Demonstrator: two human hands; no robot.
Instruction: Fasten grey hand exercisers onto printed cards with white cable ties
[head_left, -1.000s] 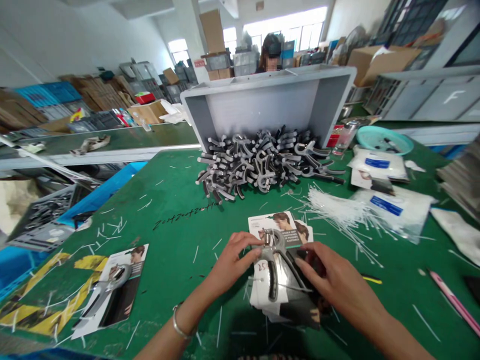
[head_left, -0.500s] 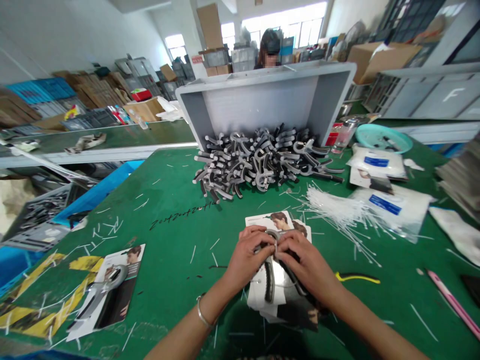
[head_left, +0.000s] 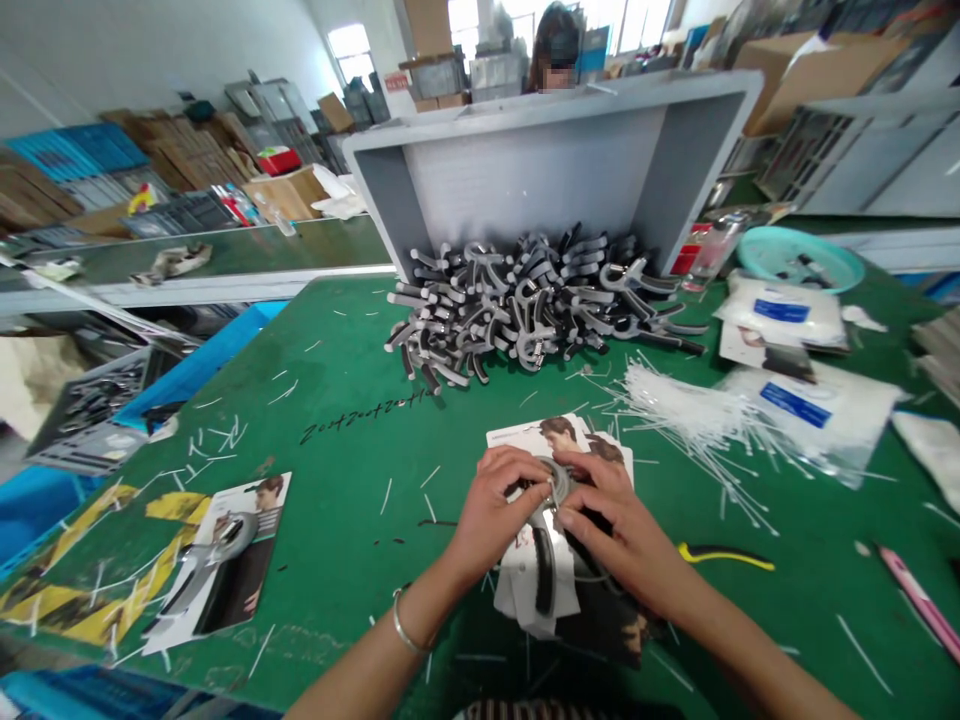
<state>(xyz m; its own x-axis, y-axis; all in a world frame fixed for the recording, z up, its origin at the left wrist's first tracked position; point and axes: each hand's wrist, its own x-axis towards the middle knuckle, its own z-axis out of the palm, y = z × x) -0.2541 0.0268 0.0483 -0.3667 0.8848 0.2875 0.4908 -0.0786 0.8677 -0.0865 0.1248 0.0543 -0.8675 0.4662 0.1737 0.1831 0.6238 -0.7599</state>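
A grey-and-black hand grip [head_left: 545, 570] with two handles and a round head lies on a stack of printed cards [head_left: 525, 590] in front of me. Over its head, my left hand [head_left: 504, 505] is closed, thumb and forefinger pinching a thin white zip tie [head_left: 556, 489]. My right hand [head_left: 611, 515] is closed at the other side of the head, its fingertips at the same tie. Its palm hides the grip's right handle. Part of a tie's loop shows below the right fingers. To the left, another hand grip [head_left: 196, 575] rests on a printed card [head_left: 266, 530].
A heap of hand grips [head_left: 517, 310] spills from a tipped grey crate [head_left: 540, 180]. Loose zip ties [head_left: 690, 410], plastic bags [head_left: 817, 420], yellow-handled nippers [head_left: 727, 555] and a pink cutter [head_left: 922, 605] lie right. A person [head_left: 555, 50] is behind the crate.
The right fingertips have drawn slightly apart from the left ones, exposing more of the grip's round head. The view has shifted a little; both hands stay over the cards.
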